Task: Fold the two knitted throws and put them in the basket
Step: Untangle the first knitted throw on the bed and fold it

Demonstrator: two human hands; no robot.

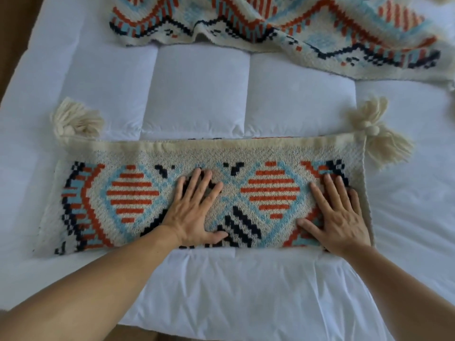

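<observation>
Flat hands [194, 212] on folded throw [133, 193]

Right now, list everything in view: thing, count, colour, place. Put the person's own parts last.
folded throw: 1, cream with orange, light blue and navy pattern, a long strip across the middle of the quilt, under both hands
tassels: 2 bunches, cream, at the folded throw's far corners, left and right
second throw: 1, same colours, unfolded and rumpled, at the far edge, partly out of view
quilt: 1, white, padded in squares, under everything
brown surface: 1, seen at the left edge, beside the quilt
left hand: 1, flat, palm down on the folded throw's middle
right hand: 1, flat, palm down near its right end
</observation>
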